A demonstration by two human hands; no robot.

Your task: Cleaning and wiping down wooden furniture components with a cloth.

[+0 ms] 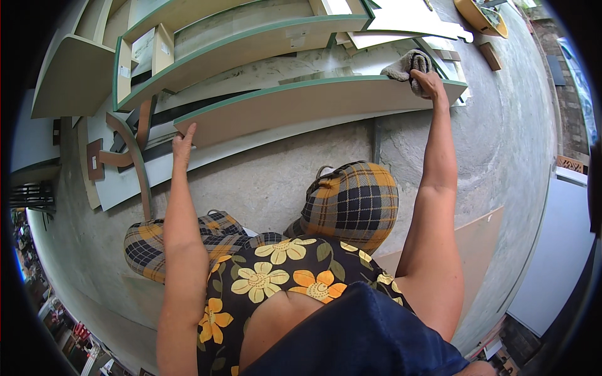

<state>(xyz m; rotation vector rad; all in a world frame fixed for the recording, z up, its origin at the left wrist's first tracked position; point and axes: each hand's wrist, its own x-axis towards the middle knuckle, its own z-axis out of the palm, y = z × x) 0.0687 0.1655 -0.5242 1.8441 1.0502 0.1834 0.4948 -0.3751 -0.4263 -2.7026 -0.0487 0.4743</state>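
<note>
A long beige board [301,105] with a green top edge stands on its side in front of me, tilted slightly. My left hand [183,145] grips its left end, with the thumb up against the front face and the other fingers partly hidden. At the board's right end, my right hand [427,84] is closed on a grey cloth [412,65]. The cloth is bunched over the green edge, and part of it hangs loosely toward the left.
Behind the board lies a green-edged shelf frame [251,53]. White panels [232,147] lie beneath the board. Curved brown strips [135,150] lie beside its left end. A wood block [490,56] and a yellow container [480,17] sit at the far right on the concrete floor [495,119].
</note>
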